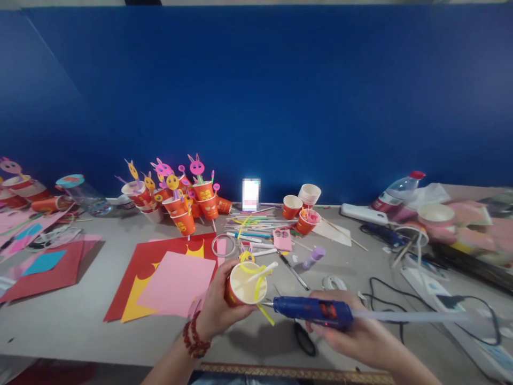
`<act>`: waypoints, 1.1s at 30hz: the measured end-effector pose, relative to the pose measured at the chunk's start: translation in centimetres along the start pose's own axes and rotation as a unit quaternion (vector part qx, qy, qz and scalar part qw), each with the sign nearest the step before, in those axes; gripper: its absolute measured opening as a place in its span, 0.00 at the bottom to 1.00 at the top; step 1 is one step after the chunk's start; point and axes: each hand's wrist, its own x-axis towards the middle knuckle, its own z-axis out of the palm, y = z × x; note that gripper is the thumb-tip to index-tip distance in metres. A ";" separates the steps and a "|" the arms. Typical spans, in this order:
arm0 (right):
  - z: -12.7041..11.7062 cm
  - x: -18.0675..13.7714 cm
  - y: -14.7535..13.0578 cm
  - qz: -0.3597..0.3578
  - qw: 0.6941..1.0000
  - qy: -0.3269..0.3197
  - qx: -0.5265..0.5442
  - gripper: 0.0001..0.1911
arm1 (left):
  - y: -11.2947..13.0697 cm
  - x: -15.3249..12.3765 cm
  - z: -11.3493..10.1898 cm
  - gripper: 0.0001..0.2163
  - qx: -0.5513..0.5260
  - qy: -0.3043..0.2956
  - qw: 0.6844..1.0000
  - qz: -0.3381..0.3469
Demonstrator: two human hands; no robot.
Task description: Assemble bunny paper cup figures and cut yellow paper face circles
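Note:
My left hand is wrapped round an orange paper cup held tilted above the table edge. A white stick and yellow strips stick out of the cup's mouth. My right hand grips a blue hot glue gun, its nozzle pointing left and almost touching the cup's lower rim beside a yellow strip. A clear glue stick juts from the back of the gun to the right.
Pink, yellow and red paper sheets lie left of my hands. A cluster of finished cups with bunny toppers stands at the back. Straws, pens, loose cups, a tape ring, black scissors, a power strip and a bottle crowd the grey table.

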 end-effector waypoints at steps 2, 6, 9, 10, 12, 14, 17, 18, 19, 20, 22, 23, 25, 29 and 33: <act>-0.1 0.3 -0.6 0.006 0.999 -0.044 -0.017 0.10 | 0.0 0.0 0.0 0.37 0.007 0.001 1.000 0.002; -0.2 0.7 -1.1 0.021 0.995 -0.085 -0.040 0.11 | 0.0 0.0 0.0 0.37 0.011 -0.004 1.000 0.010; -0.2 0.7 -1.1 0.029 0.994 -0.094 -0.051 0.11 | 0.1 0.1 -0.1 0.36 0.017 -0.004 1.000 0.014; -0.2 0.7 -1.1 0.030 0.993 -0.096 -0.054 0.11 | 0.2 0.1 -0.1 0.36 0.019 -0.006 1.000 0.014; -0.2 0.7 -1.2 0.037 0.993 -0.099 -0.061 0.10 | 0.4 0.3 -0.1 0.36 0.021 -0.010 1.000 0.015; -0.2 0.7 -1.3 0.045 0.991 -0.108 -0.067 0.10 | 0.6 0.4 -0.1 0.36 0.020 -0.010 1.000 0.019; -0.1 0.8 -1.6 0.045 0.989 -0.117 -0.083 0.09 | 0.6 0.4 0.0 0.36 0.016 -0.005 1.000 0.025; -0.1 0.8 -1.7 0.043 0.988 -0.117 -0.091 0.09 | 0.6 0.4 0.0 0.36 0.017 -0.003 1.000 0.026; -0.1 0.8 -1.7 0.043 0.987 -0.115 -0.100 0.08 | 0.6 0.4 0.0 0.35 0.018 -0.003 1.000 0.026; -0.1 0.9 -1.8 0.042 0.987 -0.113 -0.108 0.08 | 0.5 0.4 0.0 0.35 0.018 -0.002 0.999 0.026; 0.0 0.9 -1.8 0.039 0.986 -0.111 -0.121 0.08 | 0.4 0.4 0.1 0.35 0.020 0.000 1.000 0.024; 0.0 0.9 -1.8 0.037 0.985 -0.109 -0.127 0.08 | 0.4 0.3 0.1 0.35 0.020 0.003 1.000 0.023; 0.0 0.8 -1.9 0.034 0.985 -0.107 -0.132 0.08 | 0.3 0.3 0.1 0.35 0.022 0.006 0.999 0.023; 0.0 0.8 -2.0 0.023 0.985 -0.099 -0.139 0.07 | 0.2 0.2 0.1 0.36 0.028 0.009 0.999 0.027; -0.1 0.8 -2.1 0.018 0.987 -0.081 -0.141 0.06 | 0.1 0.2 0.1 0.35 0.028 0.012 0.999 0.024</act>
